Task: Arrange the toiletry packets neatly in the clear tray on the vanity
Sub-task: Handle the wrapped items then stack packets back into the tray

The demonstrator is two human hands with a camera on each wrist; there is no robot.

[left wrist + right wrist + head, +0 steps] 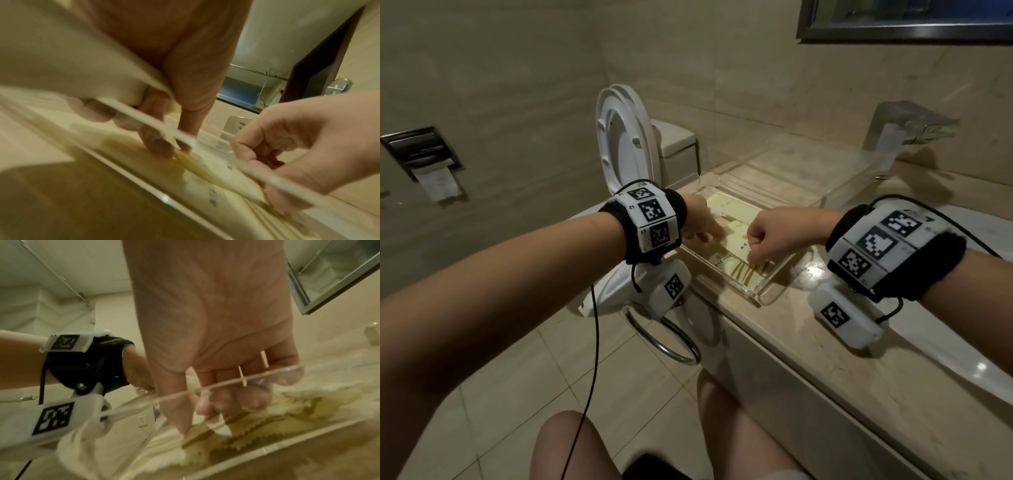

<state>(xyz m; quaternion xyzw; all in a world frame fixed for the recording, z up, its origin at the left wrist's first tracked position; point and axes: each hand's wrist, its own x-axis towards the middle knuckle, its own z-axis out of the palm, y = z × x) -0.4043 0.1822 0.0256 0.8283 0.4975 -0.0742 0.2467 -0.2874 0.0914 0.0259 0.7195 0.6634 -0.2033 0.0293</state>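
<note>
While both hands work low inside the tray, the notes go from near to far.

Near edge: the beige marble vanity top [791, 346] carries the clear acrylic tray [755, 294] at its left end.

Packets: the pale yellow flat toiletry packets [726, 253] lie overlapped on the tray floor, some with zigzag edges.

Right hand [774, 236]: fingers curled, thumb and forefinger seem to pinch a packet edge at the near right.

Left hand [700, 222]: fingertips [158, 146] press down on a packet at the left; I cannot tell if they pinch it.

Handling, as judgement: light, thin, bendable, probably slippery on each other; take them by an edge or slide them flat.

Views: the right wrist view shows the serrated edges [255, 428]; the head view shows the whole row instead.

Far: a second clear tray [801, 164], then a chrome faucet [900, 130].
</note>
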